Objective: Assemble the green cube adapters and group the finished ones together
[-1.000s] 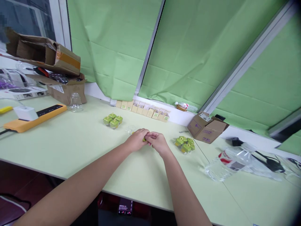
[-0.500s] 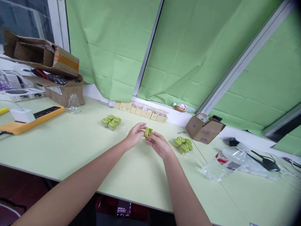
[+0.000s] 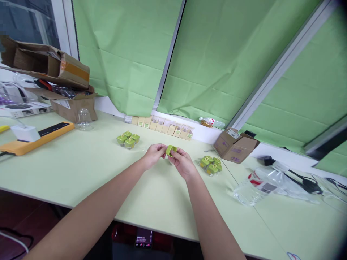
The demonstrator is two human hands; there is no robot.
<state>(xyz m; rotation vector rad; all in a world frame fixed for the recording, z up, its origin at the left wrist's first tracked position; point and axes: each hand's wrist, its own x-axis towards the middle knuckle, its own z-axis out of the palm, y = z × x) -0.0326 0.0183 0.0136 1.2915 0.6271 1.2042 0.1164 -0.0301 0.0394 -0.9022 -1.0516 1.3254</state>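
Note:
Over the middle of the table, my right hand (image 3: 183, 162) grips a small hollow green cap (image 3: 170, 149) by its right side, the thumb at its open face. My left hand (image 3: 155, 155) is closed in a pinch at the cap's left edge; its fingertips seem to touch the rim. Left of my hands stands a cluster of small clear containers with green lids (image 3: 129, 143). A similar green-lidded cluster (image 3: 213, 168), with yellow loops on top, sits to the right of my right hand.
Small beige boxes (image 3: 159, 126) line the table's back edge. A cardboard box (image 3: 234, 146) and large clear bottle (image 3: 257, 184) stand on the right. On the left are an orange power strip (image 3: 55, 133), a clear plastic jar (image 3: 84, 121) and stacked cartons (image 3: 73, 108).
My left fingers have drawn together into a pinch at the cap's edge. The cap has turned and risen slightly, showing more of its hollow inside.

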